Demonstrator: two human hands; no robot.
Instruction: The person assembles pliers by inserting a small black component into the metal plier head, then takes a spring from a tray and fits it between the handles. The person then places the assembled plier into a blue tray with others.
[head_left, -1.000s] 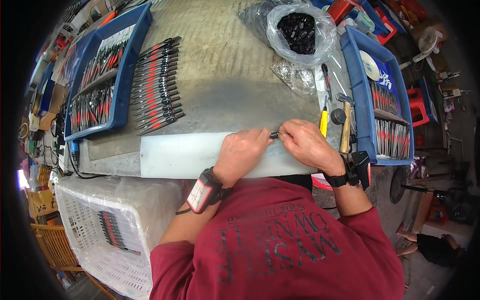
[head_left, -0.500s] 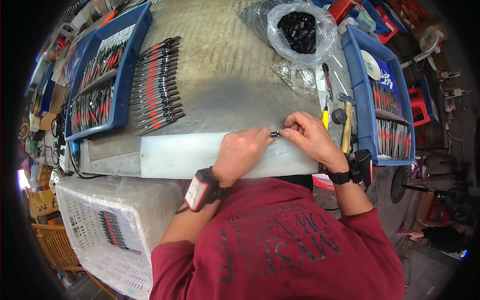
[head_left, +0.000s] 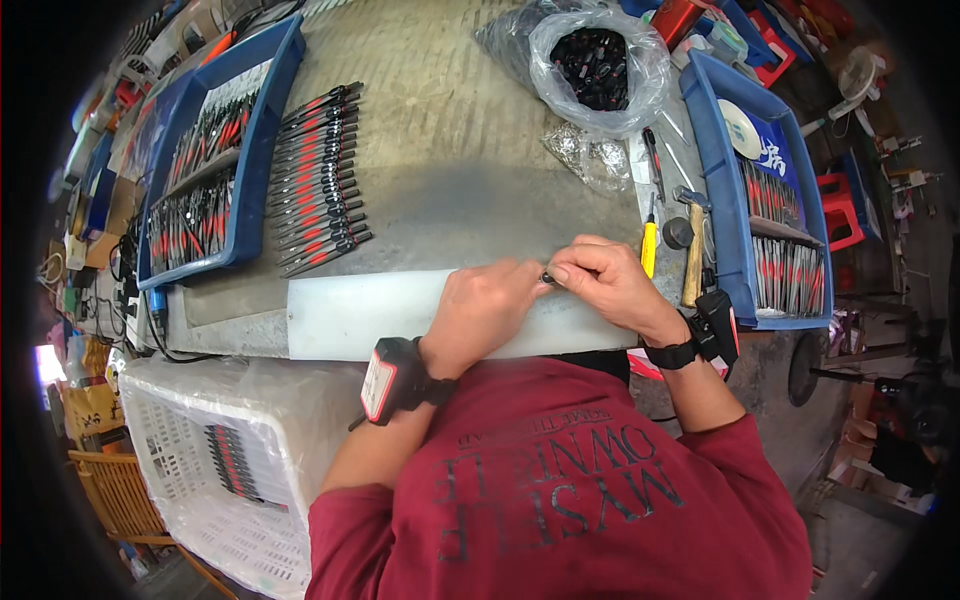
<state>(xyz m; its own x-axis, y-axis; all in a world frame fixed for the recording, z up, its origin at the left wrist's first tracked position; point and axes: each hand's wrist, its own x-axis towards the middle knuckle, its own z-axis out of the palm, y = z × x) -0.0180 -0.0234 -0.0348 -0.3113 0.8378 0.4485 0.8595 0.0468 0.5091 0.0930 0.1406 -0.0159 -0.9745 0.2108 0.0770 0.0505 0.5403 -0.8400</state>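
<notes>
My hands meet above a white rectangular board [head_left: 370,315] at the near edge of the table. My left hand [head_left: 485,308] is closed round a small black part [head_left: 547,278], of which only the end shows. Thumb and forefinger of my right hand [head_left: 605,285] pinch at that same end, touching it. The rest of the part is hidden in the left fingers. To the left on the table lies a row of red-and-black pen-like tools [head_left: 318,190], side by side.
Blue trays of similar tools flank me, one at left [head_left: 255,200], one at right [head_left: 705,180]. A plastic bag [head_left: 548,75] of black parts stands far back. A yellow screwdriver [head_left: 649,250] and a hammer [head_left: 692,260] lie at right. A white basket [head_left: 285,440] stands below left.
My right hand has moved left and slightly down, bringing its fingertips onto the black part's end. Less of the part shows now. My left hand stays nearly in place.
</notes>
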